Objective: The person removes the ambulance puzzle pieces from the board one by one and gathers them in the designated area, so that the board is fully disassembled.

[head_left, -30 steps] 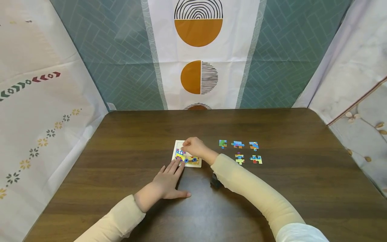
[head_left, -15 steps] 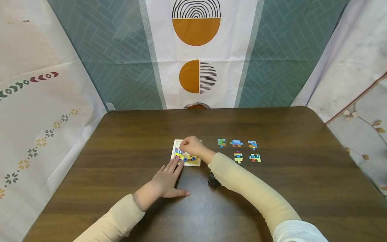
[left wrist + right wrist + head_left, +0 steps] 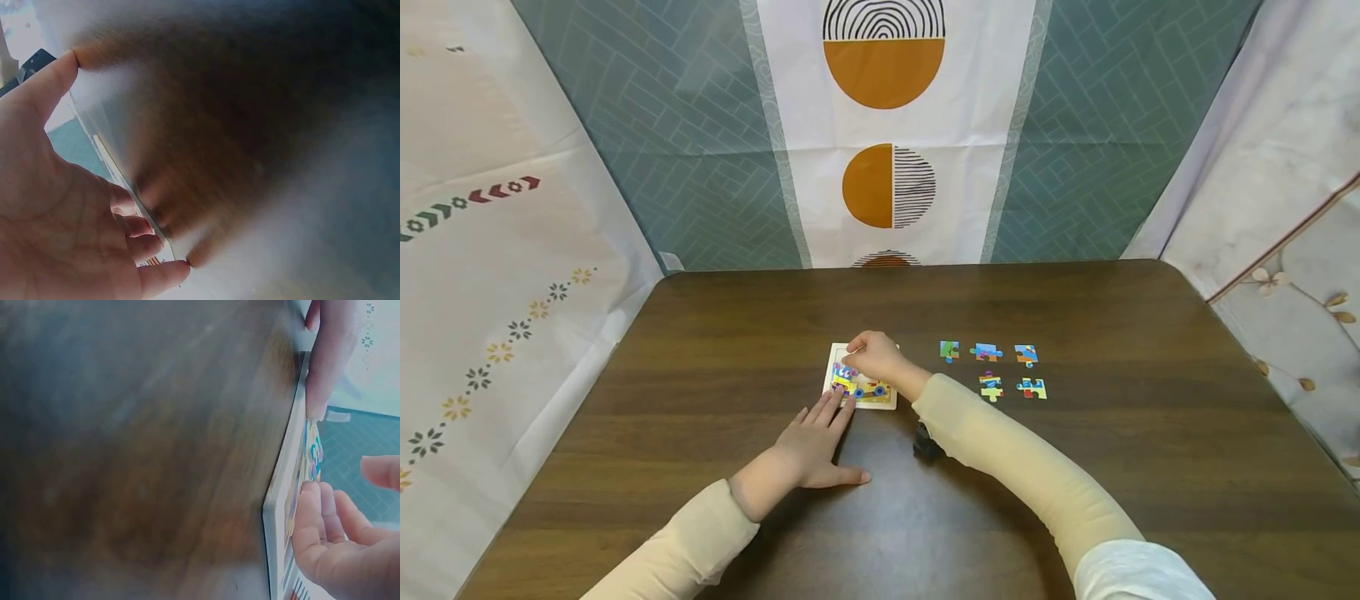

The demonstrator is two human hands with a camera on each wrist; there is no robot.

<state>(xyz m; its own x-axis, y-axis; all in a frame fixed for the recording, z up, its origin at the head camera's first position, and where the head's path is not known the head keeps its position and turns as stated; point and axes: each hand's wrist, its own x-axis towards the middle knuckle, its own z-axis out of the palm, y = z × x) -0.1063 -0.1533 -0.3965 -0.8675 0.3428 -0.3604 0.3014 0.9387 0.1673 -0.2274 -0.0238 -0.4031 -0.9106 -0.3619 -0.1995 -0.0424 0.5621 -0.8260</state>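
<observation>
A small pale-framed puzzle board (image 3: 886, 407) lies mid-table, partly filled with a bright vehicle picture (image 3: 844, 375). My left hand (image 3: 811, 450) lies spread, its fingertips resting on the board's near left edge; the left wrist view shows the straight fingers at that board edge (image 3: 145, 209). Over the board's upper part is my right hand (image 3: 882, 360), covering some of it. In the right wrist view its thumb stands apart from the other fingers, whose tips touch the picture side, and no piece shows between them. A colourful piece (image 3: 315, 453) sits beside those fingertips.
Several loose jigsaw pieces lie right of the board: a green one (image 3: 950, 350), blue ones (image 3: 987, 352) (image 3: 1026, 354), and two in a nearer row (image 3: 991, 386) (image 3: 1032, 388). A black device (image 3: 927, 443) is under the right wrist. Fabric curtains surround the brown table (image 3: 700, 350).
My right hand's thumb and fingers, earlier close together over the board, have spread apart. My left hand keeps its place. The head view has shifted slightly; the loose pieces stay put.
</observation>
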